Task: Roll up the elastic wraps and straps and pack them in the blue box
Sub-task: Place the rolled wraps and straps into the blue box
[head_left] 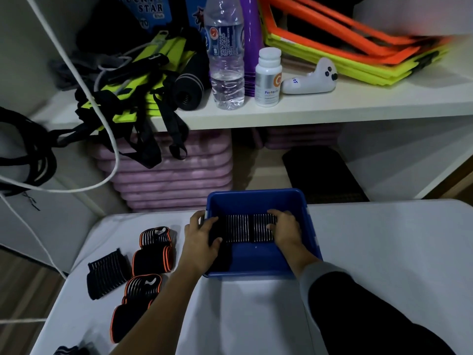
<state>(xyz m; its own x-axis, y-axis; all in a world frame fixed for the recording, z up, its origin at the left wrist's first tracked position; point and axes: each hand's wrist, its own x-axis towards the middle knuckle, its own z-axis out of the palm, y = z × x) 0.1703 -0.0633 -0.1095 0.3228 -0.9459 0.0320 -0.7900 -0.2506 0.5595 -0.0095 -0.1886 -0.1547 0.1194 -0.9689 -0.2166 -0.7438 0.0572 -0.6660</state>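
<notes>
- The black striped wrap (pixel 245 228) is down inside the blue box (pixel 256 261), lying left to right across its far half. Whether it touches the bottom, I can't tell.
- The left hand (pixel 201 237) grips the wrap's left end against the box's left wall, fingers curled over the top and thumb on the near side.
- The right hand (pixel 285 230) grips the right end, fingers curled over it.
- The box stands on the white table (pixel 384 252), at its far edge.
- Left of the box, a second black wrap (pixel 107 274) lies on the table, with the orange-edged wraps (pixel 153 249) just beside it.
- On the shelf (pixel 332 108) behind, a water bottle (pixel 226 55) stands upright with a pill bottle (pixel 268 78) just beside it.
- Pink mats (pixel 174 175) are stacked under the shelf.
</notes>
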